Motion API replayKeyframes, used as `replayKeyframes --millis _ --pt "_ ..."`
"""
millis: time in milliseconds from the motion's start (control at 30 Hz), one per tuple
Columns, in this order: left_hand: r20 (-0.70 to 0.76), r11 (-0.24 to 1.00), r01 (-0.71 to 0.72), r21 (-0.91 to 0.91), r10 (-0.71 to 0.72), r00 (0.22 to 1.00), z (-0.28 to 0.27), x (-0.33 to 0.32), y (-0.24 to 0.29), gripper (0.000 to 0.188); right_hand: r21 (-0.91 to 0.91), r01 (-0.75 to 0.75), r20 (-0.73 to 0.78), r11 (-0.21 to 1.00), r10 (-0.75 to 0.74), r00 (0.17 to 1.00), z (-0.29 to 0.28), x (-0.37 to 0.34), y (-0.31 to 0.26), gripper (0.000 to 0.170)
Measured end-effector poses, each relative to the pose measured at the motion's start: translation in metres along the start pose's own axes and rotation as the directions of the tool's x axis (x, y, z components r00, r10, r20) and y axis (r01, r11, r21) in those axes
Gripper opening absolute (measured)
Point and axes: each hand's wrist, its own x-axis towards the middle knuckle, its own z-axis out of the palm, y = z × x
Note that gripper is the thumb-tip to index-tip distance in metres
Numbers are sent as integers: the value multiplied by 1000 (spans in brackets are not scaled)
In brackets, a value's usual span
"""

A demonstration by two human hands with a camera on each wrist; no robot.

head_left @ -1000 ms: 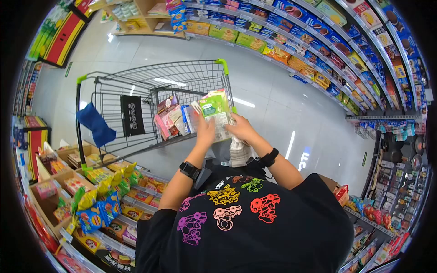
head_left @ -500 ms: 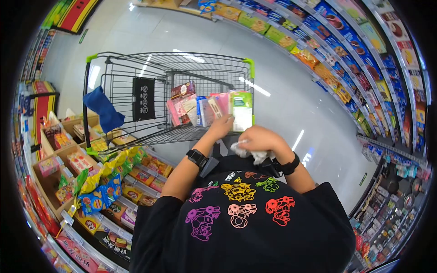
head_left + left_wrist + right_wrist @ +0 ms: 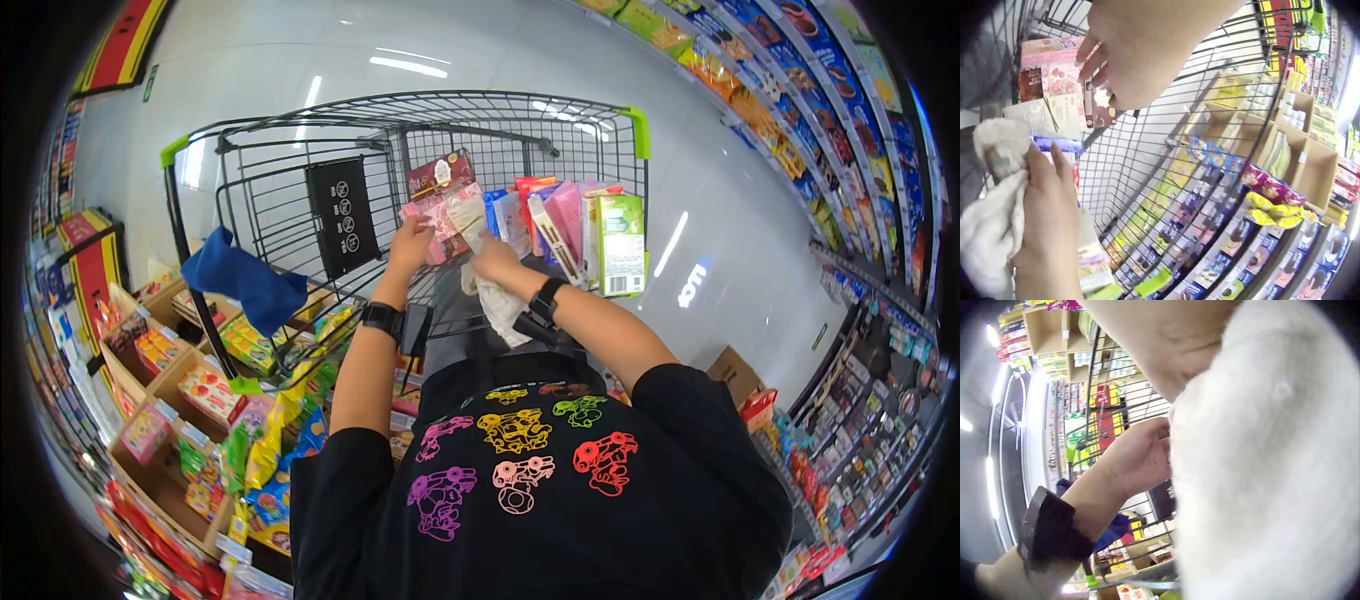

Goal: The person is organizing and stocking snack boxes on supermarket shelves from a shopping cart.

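Note:
My left hand [image 3: 408,248] is at the left end of a pink box [image 3: 418,218], its bent fingers gripping the edge. My right hand [image 3: 495,260] holds a crumpled off-white cloth [image 3: 500,308] that hangs below the palm; its fingertips reach a cream packet [image 3: 464,208] beside the pink box. In the right wrist view the cloth [image 3: 1266,462] hides most of that hand. A dark brown box [image 3: 438,174] lies behind the pink one. To the right, blue, red and pink packets [image 3: 566,212] lean in a row, ending at an upright green-and-white box [image 3: 621,245].
The wire shopping cart [image 3: 470,100] surrounds these goods, its rim close before my body. A blue cloth [image 3: 245,283] hangs over its left end, near a black sign panel [image 3: 342,217]. Snack bins [image 3: 190,440] stand at lower left; stocked shelves [image 3: 790,110] line the right.
Both hands have moved left, away from the green-and-white box, to the pink box and cream packet. The cloth has stayed in my right hand. The cart appears nearer and farther right.

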Motion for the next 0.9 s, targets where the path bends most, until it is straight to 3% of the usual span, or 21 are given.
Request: replayKeyframes --millis 67,167,267,333,467,500,567,667,733,767,800,900 --pt "25 996 23 90 -26 999 -2 34 -36 44 6 -83 -16 997 83 996 8 21 -1 64" --pt "40 947 -10 322 -3 999 15 49 -34 50 68 -118 -84 991 124 989 15 53 5 78" --pt "145 952 -96 290 56 988 40 69 -37 58 102 -110 -163 989 125 979 9 67 -1 82" --pt "164 945 -135 297 89 982 56 77 -39 62 53 -149 -126 987 154 980 12 79 2 85" --pt "96 921 24 388 -66 993 71 77 -26 56 -20 -188 -90 982 186 978 19 88 -2 92" --pt "59 917 14 399 -41 997 73 75 -27 53 -23 -202 -80 979 199 977 21 89 -1 93" --pt "-19 902 -11 432 22 1000 73 73 -25 46 42 -202 -97 979 205 974 22 90 0 88" --pt "100 927 -62 369 27 995 62 64 -18 36 127 -128 -142 984 146 979 20 89 6 75" --pt "119 936 -185 300 156 981 48 47 -10 32 173 -12 -182 985 44 982 30 93 22 63" --pt "116 931 -249 268 226 967 38 37 -1 30 194 11 -138 981 17 990 35 95 29 59" --pt "124 960 -103 259 72 990 25 20 25 29 209 43 -94 977 -24 995 36 98 36 55" --pt "85 927 -159 341 138 987 -4 -17 49 28 263 128 87 956 -156 984 30 102 37 49"
